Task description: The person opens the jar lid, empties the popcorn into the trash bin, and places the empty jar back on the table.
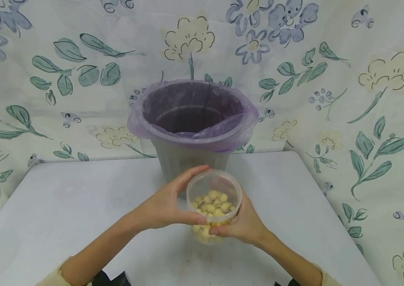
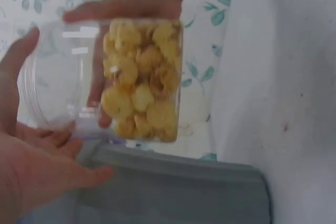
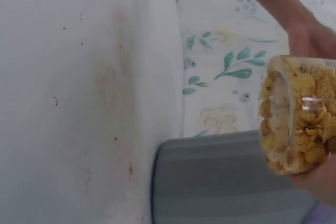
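A clear round plastic jar (image 1: pixel 214 200), held above the table in front of a bin, contains yellow popcorn (image 2: pixel 142 82). My left hand (image 1: pixel 160 206) holds it around its upper rim, thumb on the near side and fingers reaching around the far side. Lower down, my right hand (image 1: pixel 242 222) grips the jar's body from the right, its thumb across the near wall. The popcorn fills the lower part, while the upper part is see-through. The jar's base faces the right wrist view, with part of its body cut off at the frame edge.
Behind the jar stands a grey bin (image 1: pixel 173 159) with a purple plastic liner (image 1: pixel 135 119) folded over its rim. It rests on a white table (image 1: pixel 80 198) with small specks and brownish stains near the front. Floral cloth (image 1: pixel 330 79) hangs behind and at the sides.
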Action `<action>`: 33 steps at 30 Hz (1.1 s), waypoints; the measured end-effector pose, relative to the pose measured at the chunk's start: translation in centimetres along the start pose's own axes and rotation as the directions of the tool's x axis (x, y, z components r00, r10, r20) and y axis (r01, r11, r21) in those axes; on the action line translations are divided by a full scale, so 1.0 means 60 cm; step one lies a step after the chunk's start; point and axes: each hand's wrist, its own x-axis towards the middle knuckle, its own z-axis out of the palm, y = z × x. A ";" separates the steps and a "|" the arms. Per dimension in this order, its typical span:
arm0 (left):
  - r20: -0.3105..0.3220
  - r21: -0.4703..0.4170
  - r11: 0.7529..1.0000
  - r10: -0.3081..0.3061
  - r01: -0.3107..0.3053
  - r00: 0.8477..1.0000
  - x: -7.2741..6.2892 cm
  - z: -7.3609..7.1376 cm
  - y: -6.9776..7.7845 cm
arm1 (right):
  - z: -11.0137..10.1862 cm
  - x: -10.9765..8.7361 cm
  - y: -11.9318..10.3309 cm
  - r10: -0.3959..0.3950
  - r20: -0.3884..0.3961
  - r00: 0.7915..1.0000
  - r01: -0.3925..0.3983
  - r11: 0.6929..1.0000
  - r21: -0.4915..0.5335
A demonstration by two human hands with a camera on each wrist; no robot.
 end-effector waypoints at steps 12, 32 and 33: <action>-0.191 0.114 0.990 -0.060 0.083 0.980 -0.009 0.039 0.008 | -0.003 -0.001 0.009 0.036 -0.043 0.998 -0.036 0.999 -0.021; 0.123 -0.095 0.995 0.044 -0.033 0.991 0.009 -0.016 -0.019 | 0.000 -0.006 0.002 0.027 0.005 1.000 -0.027 0.999 0.019; 0.096 -0.078 0.996 0.045 -0.038 0.994 0.007 -0.012 -0.018 | 0.000 -0.006 0.003 0.021 0.001 1.000 -0.021 1.000 0.018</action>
